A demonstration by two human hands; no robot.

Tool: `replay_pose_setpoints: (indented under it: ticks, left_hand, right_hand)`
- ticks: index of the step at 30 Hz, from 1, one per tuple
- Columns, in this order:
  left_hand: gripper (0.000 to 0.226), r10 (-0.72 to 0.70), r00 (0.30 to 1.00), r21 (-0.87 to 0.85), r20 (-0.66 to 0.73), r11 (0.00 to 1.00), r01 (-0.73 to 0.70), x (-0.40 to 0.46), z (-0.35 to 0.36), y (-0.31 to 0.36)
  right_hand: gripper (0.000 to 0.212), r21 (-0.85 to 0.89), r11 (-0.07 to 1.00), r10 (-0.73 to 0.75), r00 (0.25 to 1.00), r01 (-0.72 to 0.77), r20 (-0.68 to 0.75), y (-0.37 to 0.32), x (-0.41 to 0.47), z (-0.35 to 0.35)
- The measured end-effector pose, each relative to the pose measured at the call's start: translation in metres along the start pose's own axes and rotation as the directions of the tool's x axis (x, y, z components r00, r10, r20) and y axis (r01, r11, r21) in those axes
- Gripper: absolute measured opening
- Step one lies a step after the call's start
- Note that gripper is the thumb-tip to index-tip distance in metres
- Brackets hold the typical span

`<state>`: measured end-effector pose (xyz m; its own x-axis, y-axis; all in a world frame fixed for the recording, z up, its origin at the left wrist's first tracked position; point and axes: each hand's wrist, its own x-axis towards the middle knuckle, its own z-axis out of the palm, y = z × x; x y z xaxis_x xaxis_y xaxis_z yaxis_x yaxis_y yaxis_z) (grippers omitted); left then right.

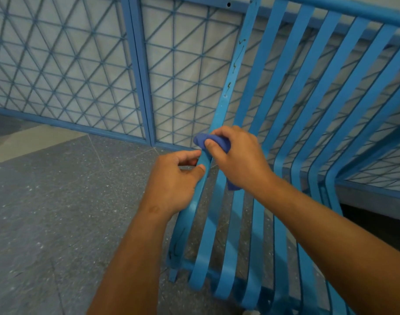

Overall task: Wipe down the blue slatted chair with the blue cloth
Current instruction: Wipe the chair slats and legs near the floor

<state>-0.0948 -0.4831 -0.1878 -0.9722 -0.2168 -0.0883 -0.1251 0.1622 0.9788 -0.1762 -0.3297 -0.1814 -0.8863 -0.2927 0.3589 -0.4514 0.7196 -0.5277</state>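
Note:
The blue slatted chair (285, 114) fills the right half of the view, its long curved slats running from the backrest down to the seat front. My right hand (237, 158) is closed on a bunched dark blue cloth (213, 142) and presses it on the leftmost slat at the bend between back and seat. A corner of the cloth hangs below my wrist. Just beneath, my left hand (175, 180) grips the same leftmost slat, thumb and fingers wrapped around its edge. Black scribbles mark that slat higher up and near the seat front.
A blue metal lattice fence (80, 71) with a pale sheet behind it stands close behind the chair. Grey speckled floor (58, 201) spreads to the left. A dark gap (376, 226) lies to the right of the seat.

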Motion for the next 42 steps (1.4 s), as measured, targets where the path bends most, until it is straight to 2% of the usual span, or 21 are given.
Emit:
replay_pose_setpoints:
  ticks: [2,12,16,19,21,25,27,30,34,36,38,39,42]
  left_hand:
    - [0.028,-0.004,1.000,-0.005,0.006,1.000,0.004,0.000,0.000,0.000]
    - [0.026,0.002,1.000,-0.010,0.000,1.000,-0.002,0.002,0.001,-0.004]
    - [0.024,0.014,1.000,-0.018,0.015,1.000,-0.014,0.003,0.002,-0.004]
    - [0.025,0.022,1.000,-0.011,0.012,1.000,-0.022,0.004,0.002,-0.005]
    - [0.026,0.028,0.999,-0.018,0.019,0.999,-0.028,0.003,0.002,-0.005]
    - [0.028,0.027,0.999,-0.012,0.026,1.000,-0.027,0.004,0.002,-0.005]
    - [0.028,0.026,0.999,-0.012,0.024,1.000,-0.025,0.004,0.001,-0.005]
    - [0.028,0.026,0.999,-0.012,0.032,1.000,-0.026,0.004,0.002,-0.005]
    - [0.028,0.025,1.000,-0.001,0.016,1.000,-0.025,0.004,0.001,-0.004]
    - [0.028,0.018,1.000,-0.013,0.012,1.000,-0.018,0.003,0.001,-0.004]
    - [0.027,0.013,1.000,-0.039,0.017,0.999,-0.013,0.002,0.001,-0.004]
    - [0.026,0.014,1.000,-0.045,0.024,0.999,-0.013,0.001,0.001,-0.004]
    - [0.027,0.010,0.999,-0.051,0.037,0.999,-0.008,0.001,0.002,-0.003]
  right_hand:
    - [0.014,-0.012,1.000,0.001,1.000,-0.001,0.017,0.002,0.010,-0.003]
    - [0.020,-0.106,0.982,0.146,0.985,-0.155,-0.091,0.026,0.098,0.001]
    - [0.023,-0.171,0.985,0.011,1.000,-0.010,0.007,0.020,0.065,0.001]
    - [0.020,-0.101,0.990,-0.084,0.988,0.097,0.131,0.020,0.044,-0.007]
    - [0.016,-0.017,0.997,-0.066,0.985,0.070,0.158,0.023,0.048,-0.018]
    - [0.006,0.071,0.993,0.107,0.989,-0.100,-0.105,0.037,0.082,-0.034]
    - [0.012,0.069,0.981,0.190,0.974,-0.182,-0.124,0.041,0.097,-0.028]
    - [0.020,0.016,0.980,0.200,0.977,-0.200,-0.072,0.035,0.104,-0.007]
    - [0.022,-0.207,0.976,0.076,0.996,-0.063,0.056,0.014,0.088,0.011]
    - [0.017,-0.152,0.987,-0.012,0.981,0.043,0.196,0.013,0.083,0.001]
    - [0.009,-0.005,0.999,-0.040,0.943,0.044,0.331,0.016,0.083,-0.017]
    - [0.007,0.044,0.999,-0.020,0.948,0.006,0.316,0.019,0.086,-0.025]
    - [0.007,0.119,0.986,0.118,0.993,-0.117,0.005,0.038,0.105,-0.038]
